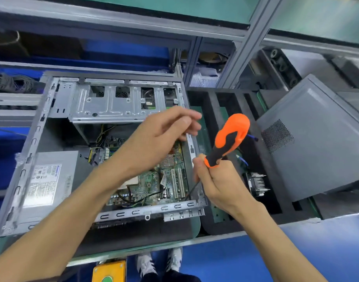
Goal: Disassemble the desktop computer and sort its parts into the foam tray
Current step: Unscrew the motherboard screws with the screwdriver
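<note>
While the right hand (217,180) curls its fingers (201,165) around the lower end of a screwdriver (229,139), the tool's orange and black handle points up and to the right, and its thin dark shaft slants down to the lower right corner of the open desktop computer case (105,151). Whether the tip touches anything there cannot be told. The left hand (164,135) hovers over the right side of the case with its fingers loosely bent and slightly blurred; it holds nothing that can be seen.

Under the left hand lies the green motherboard (154,184), with white expansion slots near its right edge and thin cables crossing it. A silver power supply (50,178) with a printed label sits in the lower left part of the case. A metal drive cage (117,102) spans the top of the case.

Just to the right of the case, on the same table (154,249), sits the black foam tray (276,180), divided into long compartments. One compartment, close beside the right hand, holds a finned metal heatsink (257,184). A grey side panel (316,143) with a perforated vent leans across the tray's right part.

Behind the case are metal shelf rails and blue bins. At the bottom edge, the person's shoes (160,261) and a yellow box with a green button (109,271) show against a blue floor.
</note>
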Demonstrator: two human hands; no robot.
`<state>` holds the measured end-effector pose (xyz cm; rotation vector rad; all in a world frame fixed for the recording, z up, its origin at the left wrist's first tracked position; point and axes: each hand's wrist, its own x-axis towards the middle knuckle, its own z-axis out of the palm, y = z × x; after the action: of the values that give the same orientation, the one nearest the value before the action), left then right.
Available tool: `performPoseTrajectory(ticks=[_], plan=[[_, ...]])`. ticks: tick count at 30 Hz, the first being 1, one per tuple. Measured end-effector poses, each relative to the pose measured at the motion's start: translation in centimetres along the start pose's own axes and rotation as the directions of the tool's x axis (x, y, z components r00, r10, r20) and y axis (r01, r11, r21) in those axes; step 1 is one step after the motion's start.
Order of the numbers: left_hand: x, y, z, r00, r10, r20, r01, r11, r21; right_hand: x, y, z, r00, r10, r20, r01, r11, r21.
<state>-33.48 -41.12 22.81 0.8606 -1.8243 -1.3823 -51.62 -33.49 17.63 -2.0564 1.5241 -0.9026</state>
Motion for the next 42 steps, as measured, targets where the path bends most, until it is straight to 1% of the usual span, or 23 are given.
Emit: performPoseTrajectory(ticks=[2,3,5,7,10,13,14,16,18,20,22,23,26,28,30,31,32,33,35,36,38,40,42], plan=[[-0.1,3.3,0.3,0.991,0.099,0.095,-0.088,0.989,-0.116,0.0,-0.3,0.2,0.999,-0.031,0.007,0.031,0.999,-0.016],[-0.3,4.5,0.5,0.978,0.133,0.158,-0.113,0.985,-0.129,0.0,-0.4,0.3,0.999,-0.050,0.016,0.050,0.998,-0.025],[-0.6,6.2,0.9,0.956,0.162,0.245,-0.146,0.986,-0.085,0.1,-0.5,0.3,0.996,-0.080,0.023,0.081,0.996,-0.042],[-0.9,7.1,1.0,0.954,0.158,0.257,-0.160,0.987,-0.010,-0.1,-0.6,0.2,0.995,-0.094,0.025,0.095,0.995,-0.038],[-1.4,7.8,1.0,0.963,0.144,0.227,-0.163,0.984,0.068,-0.3,-0.6,-0.2,0.990,-0.130,0.053,0.132,0.991,-0.033],[-1.8,8.2,1.4,0.975,0.145,0.169,-0.166,0.979,0.117,-0.4,-0.5,-0.6,0.980,-0.164,0.109,0.171,0.984,-0.056],[-1.9,8.3,1.7,0.978,0.146,0.152,-0.165,0.978,0.125,-0.4,-0.5,-0.8,0.980,-0.150,0.127,0.159,0.986,-0.059],[-2.0,8.5,2.4,0.982,0.153,0.110,-0.169,0.974,0.149,-0.5,-0.5,-1.3,0.987,-0.081,0.141,0.084,0.996,-0.015],[-2.1,8.6,3.1,0.985,0.165,0.041,-0.170,0.968,0.185,-0.7,-0.6,-1.9,0.995,-0.059,0.082,0.053,0.996,0.076],[-2.2,8.5,3.5,0.982,0.182,-0.054,-0.164,0.956,0.243,-0.9,-1.1,-2.6,0.996,-0.084,-0.017,0.085,0.971,0.223],[-2.4,8.3,3.7,0.960,0.223,-0.170,-0.147,0.916,0.374,-0.9,-1.8,-3.0,0.990,-0.093,-0.102,0.125,0.916,0.380],[-2.5,8.2,3.8,0.940,0.245,-0.237,-0.123,0.892,0.436,-0.8,-2.2,-3.0,0.986,-0.092,-0.136,0.143,0.892,0.429],[-2.9,8.1,4.6,0.867,0.285,-0.408,-0.027,0.846,0.533,-0.4,-3.3,-3.0,0.972,-0.093,-0.218,0.187,0.866,0.464],[-3.0,8.1,5.3,0.844,0.287,-0.453,0.043,0.806,0.591,-0.2,-3.6,-3.0,0.964,-0.100,-0.246,0.204,0.870,0.449],[-3.3,8.3,5.9,0.840,0.268,-0.473,0.108,0.770,0.628,-0.2,-3.6,-3.0,0.961,-0.101,-0.256,0.211,0.869,0.447],[-3.4,8.5,6.0,0.845,0.251,-0.472,0.128,0.763,0.634,-0.3,-3.6,-3.1,0.960,-0.109,-0.258,0.218,0.869,0.444],[-3.6,8.8,6.0,0.860,0.225,-0.458,0.122,0.781,0.613,-0.4,-3.5,-3.2,0.959,-0.122,-0.255,0.227,0.868,0.442],[-3.8,9.1,6.0,0.885,0.198,-0.420,0.077,0.830,0.553,-0.5,-3.4,-3.3,0.960,-0.135,-0.246,0.235,0.865,0.442],[-4.3,9.6,5.6,0.950,0.149,-0.274,-0.036,0.925,0.379,-0.6,-3.2,-3.7,0.962,-0.162,-0.221,0.246,0.865,0.437],[-4.7,9.7,5.4,0.971,0.142,-0.192,-0.071,0.939,0.337,-0.6,-3.0,-3.9,0.962,-0.178,-0.208,0.252,0.869,0.426],[-5.2,9.9,5.1,0.985,0.138,-0.100,-0.089,0.916,0.391,-0.6,-2.7,-4.3,0.963,-0.209,-0.170,0.261,0.877,0.403],[-5.3,10.0,5.0,0.983,0.149,-0.108,-0.086,0.890,0.447,-0.7,-2.5,-4.6,0.965,-0.225,-0.133,0.260,0.880,0.397],[-5.0,10.0,4.7,0.971,0.185,-0.150,-0.089,0.867,0.490,-0.8,-2.6,-5.0,0.972,-0.220,-0.086,0.236,0.876,0.421]])
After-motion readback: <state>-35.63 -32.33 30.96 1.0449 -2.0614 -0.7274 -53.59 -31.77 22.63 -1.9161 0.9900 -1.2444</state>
